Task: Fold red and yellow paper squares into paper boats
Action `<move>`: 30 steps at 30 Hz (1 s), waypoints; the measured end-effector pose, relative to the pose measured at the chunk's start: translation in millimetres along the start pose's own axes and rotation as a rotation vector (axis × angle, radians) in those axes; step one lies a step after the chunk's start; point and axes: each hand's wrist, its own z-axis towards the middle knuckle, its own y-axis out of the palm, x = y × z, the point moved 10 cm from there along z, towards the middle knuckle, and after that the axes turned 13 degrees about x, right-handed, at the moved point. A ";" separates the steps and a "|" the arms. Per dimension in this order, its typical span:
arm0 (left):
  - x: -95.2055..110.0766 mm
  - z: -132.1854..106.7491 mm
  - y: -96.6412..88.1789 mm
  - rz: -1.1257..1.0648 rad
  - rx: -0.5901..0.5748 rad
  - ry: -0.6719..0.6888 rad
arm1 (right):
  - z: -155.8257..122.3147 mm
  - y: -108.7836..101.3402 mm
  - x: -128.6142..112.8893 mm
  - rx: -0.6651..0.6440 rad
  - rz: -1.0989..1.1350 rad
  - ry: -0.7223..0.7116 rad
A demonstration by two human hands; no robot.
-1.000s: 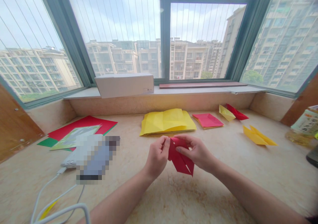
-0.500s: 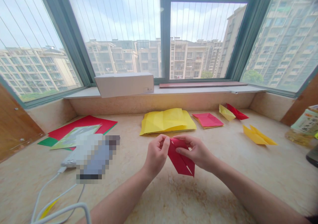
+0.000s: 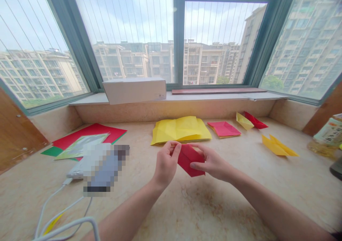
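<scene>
The folded red paper (image 3: 188,159) was held in both hands over the middle of the worktop (image 3: 165,212), in front of the stack of yellow paper (image 3: 180,130). The left hand (image 3: 166,164) pinched its upper left edge, the grip closed with thumb against fingers. The right hand (image 3: 213,162) had its grip closed on the right side, the thumb lying across the near face and the fingers mostly hidden behind. A crease ran slantwise down the paper toward the right thumb. To the right of the yellow stack lay a flat pinkish-red folded piece (image 3: 224,129); beyond it, a pale yellow folded piece (image 3: 243,121) stood just beside a deep red one (image 3: 255,120), and an orange-yellow folded piece (image 3: 279,146) sat nearer the person. Well to the left, a red sheet (image 3: 91,133) partly covered a green sheet (image 3: 52,151).
</scene>
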 end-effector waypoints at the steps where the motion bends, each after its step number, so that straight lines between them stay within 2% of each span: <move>1: -1.8 2.0 -1.6 -0.015 0.012 -0.010 | 2.1 -3.4 0.4 0.017 -0.005 -0.005; 6: -7.9 4.7 2.2 -0.029 -0.048 -0.056 | 13.4 -36.3 -3.6 0.213 -0.089 -0.079; 8: -6.8 3.4 5.5 -0.008 -0.094 -0.046 | 14.8 -43.3 -8.0 0.239 -0.131 -0.116; 13: -5.4 -0.8 14.8 0.113 -0.216 0.014 | 13.1 -38.5 -15.3 0.168 -0.241 -0.148; 18: 1.4 -1.2 16.4 0.299 -0.220 0.169 | 9.9 -33.1 -13.5 0.109 -0.312 -0.139; 21: -3.2 -7.5 25.8 0.319 -0.332 0.125 | 8.4 -31.9 -11.7 0.098 -0.346 -0.143; 23: -4.2 -9.8 27.9 0.325 -0.360 0.101 | 8.3 -31.0 -11.8 0.097 -0.348 -0.146; 26: -5.9 -11.2 28.8 0.331 -0.385 0.070 | 10.1 -36.4 -16.8 0.172 -0.309 -0.168; 30: -10.0 -17.6 35.4 0.293 -0.495 0.014 | 11.6 -43.5 -15.9 0.273 -0.204 -0.148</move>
